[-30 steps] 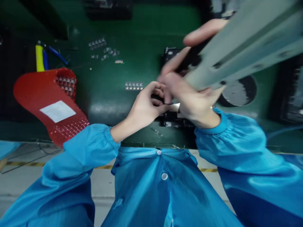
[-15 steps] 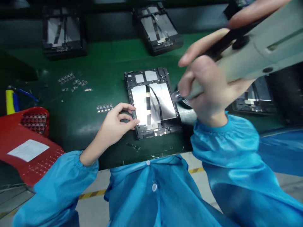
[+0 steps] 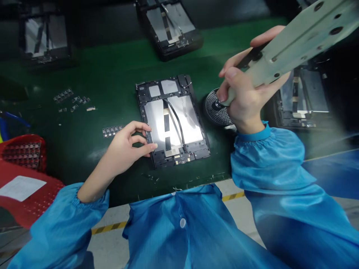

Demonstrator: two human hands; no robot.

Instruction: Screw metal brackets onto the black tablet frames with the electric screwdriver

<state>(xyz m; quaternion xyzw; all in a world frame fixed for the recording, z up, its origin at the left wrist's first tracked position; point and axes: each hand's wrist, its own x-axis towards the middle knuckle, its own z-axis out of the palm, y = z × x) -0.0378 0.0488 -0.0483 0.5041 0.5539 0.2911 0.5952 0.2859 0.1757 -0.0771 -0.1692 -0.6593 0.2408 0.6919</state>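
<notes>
An opened tablet [image 3: 193, 123] lies on the green bench, its inside facing up with a black cable and a strip of tape across silvery plates. My left hand [image 3: 126, 145] grips its left edge, thumb on top and fingers at the side. In my right hand [image 3: 246, 93] is a pale electric screwdriver [image 3: 300, 41], fingers wrapped round its front end. Its tip points down into a round dish with a perforated top [image 3: 210, 108], just right of the tablet. Whether a screw sits on the tip I cannot tell.
More opened tablets stand at the back left [image 3: 46, 33], back middle [image 3: 171, 26] and right [image 3: 305, 97]. Small circuit strips [image 3: 112, 130] and loose bits [image 3: 80, 100] lie left. A red bin [image 3: 53, 186] with parts and blue-handled pliers [image 3: 14, 116] are far left.
The screwdriver tip has gone from the tablet's right edge to the round dish. My left hand stays on the tablet's left edge. The whole view has shifted somewhat.
</notes>
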